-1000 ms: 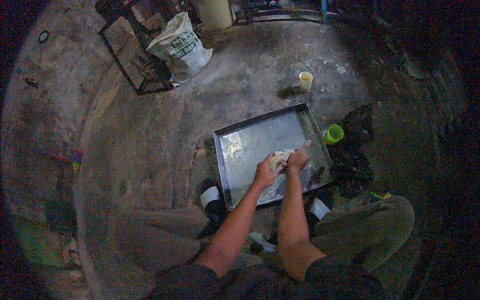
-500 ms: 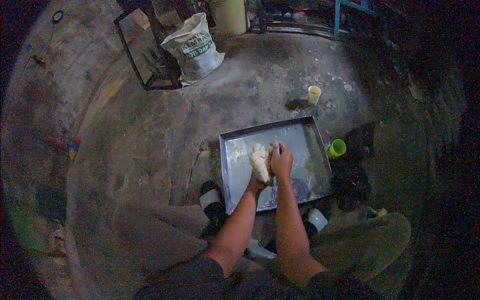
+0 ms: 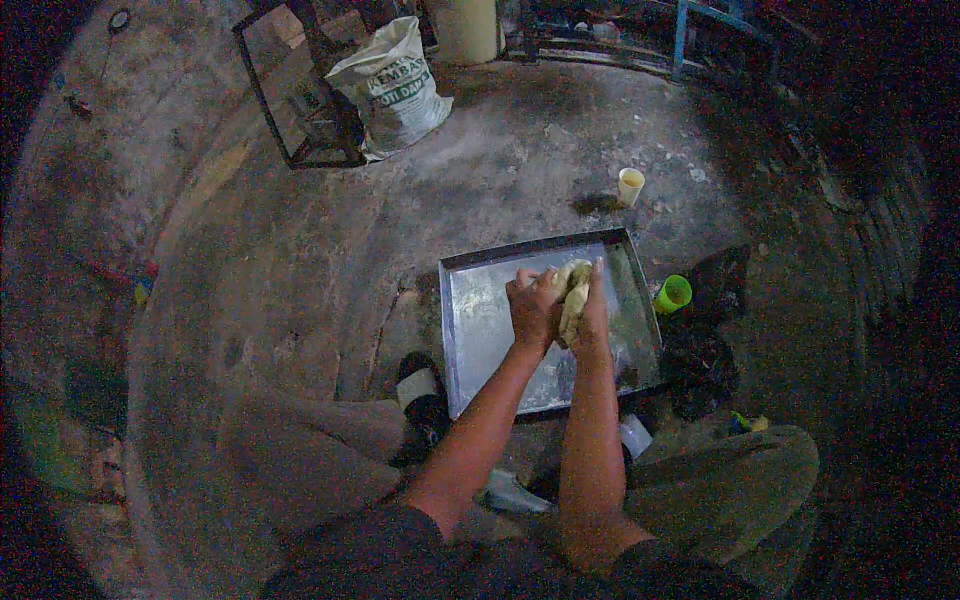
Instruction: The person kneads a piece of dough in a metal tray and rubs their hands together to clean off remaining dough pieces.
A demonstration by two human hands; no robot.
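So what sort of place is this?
Perhaps a workshop or storeroom, though the dim light makes that unsure: there's a worn, stained floor, a big white sack, and a wide metal tray at the person's feet.

The patchy floor (image 3: 300,240) lies dim; a blue frame (image 3: 680,42) stands beyond.

Right fingers (image 3: 598,272) — now straighter along dough (image 3: 574,302)

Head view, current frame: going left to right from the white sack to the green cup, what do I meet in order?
White sack → left hand → pale dough-like lump → right hand → pale cup → green cup.
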